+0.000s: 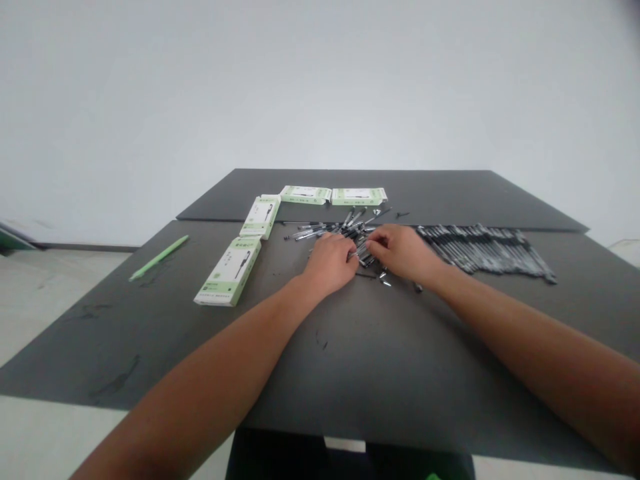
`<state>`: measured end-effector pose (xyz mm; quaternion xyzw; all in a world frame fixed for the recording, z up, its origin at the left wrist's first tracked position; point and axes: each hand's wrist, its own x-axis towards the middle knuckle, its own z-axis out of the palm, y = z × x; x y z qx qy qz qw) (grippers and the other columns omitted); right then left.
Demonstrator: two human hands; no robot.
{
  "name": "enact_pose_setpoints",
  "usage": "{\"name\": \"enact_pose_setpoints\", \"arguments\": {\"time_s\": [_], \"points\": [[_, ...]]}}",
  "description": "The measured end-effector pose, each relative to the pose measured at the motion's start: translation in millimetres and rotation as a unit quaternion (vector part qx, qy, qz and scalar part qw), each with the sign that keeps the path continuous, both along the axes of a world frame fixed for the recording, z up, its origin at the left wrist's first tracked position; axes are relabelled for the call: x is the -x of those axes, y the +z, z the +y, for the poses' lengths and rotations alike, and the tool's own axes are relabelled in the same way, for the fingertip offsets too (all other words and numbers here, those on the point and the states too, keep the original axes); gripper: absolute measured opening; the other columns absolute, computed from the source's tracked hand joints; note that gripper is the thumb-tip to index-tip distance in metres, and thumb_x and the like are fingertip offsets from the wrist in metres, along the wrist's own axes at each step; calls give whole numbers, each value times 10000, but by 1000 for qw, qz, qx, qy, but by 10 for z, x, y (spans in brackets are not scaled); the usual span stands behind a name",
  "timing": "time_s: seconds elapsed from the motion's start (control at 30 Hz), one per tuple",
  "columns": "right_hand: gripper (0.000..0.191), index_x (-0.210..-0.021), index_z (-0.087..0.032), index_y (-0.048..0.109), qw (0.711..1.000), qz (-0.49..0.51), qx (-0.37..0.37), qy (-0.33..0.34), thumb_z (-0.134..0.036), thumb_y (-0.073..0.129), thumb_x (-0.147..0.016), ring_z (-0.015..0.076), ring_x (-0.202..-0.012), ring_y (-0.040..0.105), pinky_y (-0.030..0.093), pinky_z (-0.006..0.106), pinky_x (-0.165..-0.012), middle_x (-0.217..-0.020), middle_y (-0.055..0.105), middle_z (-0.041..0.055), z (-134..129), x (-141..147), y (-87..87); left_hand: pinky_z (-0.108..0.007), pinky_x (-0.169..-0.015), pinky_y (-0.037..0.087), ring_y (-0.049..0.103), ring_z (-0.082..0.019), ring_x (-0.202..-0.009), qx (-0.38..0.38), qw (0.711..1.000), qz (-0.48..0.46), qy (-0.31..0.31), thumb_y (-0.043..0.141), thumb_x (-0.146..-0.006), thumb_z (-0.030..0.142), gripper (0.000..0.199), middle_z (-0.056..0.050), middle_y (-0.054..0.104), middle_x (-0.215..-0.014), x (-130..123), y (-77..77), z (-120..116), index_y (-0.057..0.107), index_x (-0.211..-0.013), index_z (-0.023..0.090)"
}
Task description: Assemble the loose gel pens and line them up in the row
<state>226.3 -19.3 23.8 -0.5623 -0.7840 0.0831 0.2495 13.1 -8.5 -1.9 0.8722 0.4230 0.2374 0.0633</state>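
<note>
A loose pile of black and clear pens or pen parts lies crosswise in the middle of the dark table. My left hand rests at the pile's near left side, its fingers curled around something too small to make out. Touching the pile's right side, my right hand has thumb and fingers pinched together; what they hold is hidden. To the right of it, many similar pens lie side by side in a slanting row. A few small dark and silver pieces sit just in front of the hands.
White and green boxes stand in a bent line: one at the left, one behind it, and two at the back. A green pen lies at the far left of the table. A pale wall rises behind.
</note>
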Motion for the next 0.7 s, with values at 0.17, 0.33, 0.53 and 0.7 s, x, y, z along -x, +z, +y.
{"name": "enact_pose_setpoints", "arguments": {"time_s": [0.17,0.33,0.53,0.7], "points": [[205,-1001,-171,854,991,-39,13,-126,-256,669,-991,236,-901,742,512,306,-825,-955,832,93,720,-237,76,-460,-1041,501,687,-259,-972,2,1000,-3,1,698,-970,246,103,-80,777,-970,-1,0,3,772,-911,206],[319,-969,-144,865,973,-119,81,-181,-436,742,-1002,285,-963,762,557,329,-863,-963,823,154,1316,-312,45,-462,-1041,509,694,-267,-991,2,1000,-2,2,695,-974,252,107,-79,777,-964,7,-7,8,763,-903,209],[337,-1055,-132,849,965,-171,97,-176,-442,846,-923,313,-1093,760,571,330,-936,-1039,818,171,1594,-204,-17,-462,-1043,514,689,-267,-999,8,1000,-8,7,695,-972,249,102,-82,775,-980,5,-12,10,766,-909,211],[300,-1046,-177,849,964,-162,118,-178,-388,926,-846,309,-1046,769,578,313,-868,-872,786,117,1702,-207,32,-471,-1066,510,693,-268,-1002,11,1000,-4,6,691,-973,242,105,-81,778,-979,9,-12,6,767,-907,213]]}}
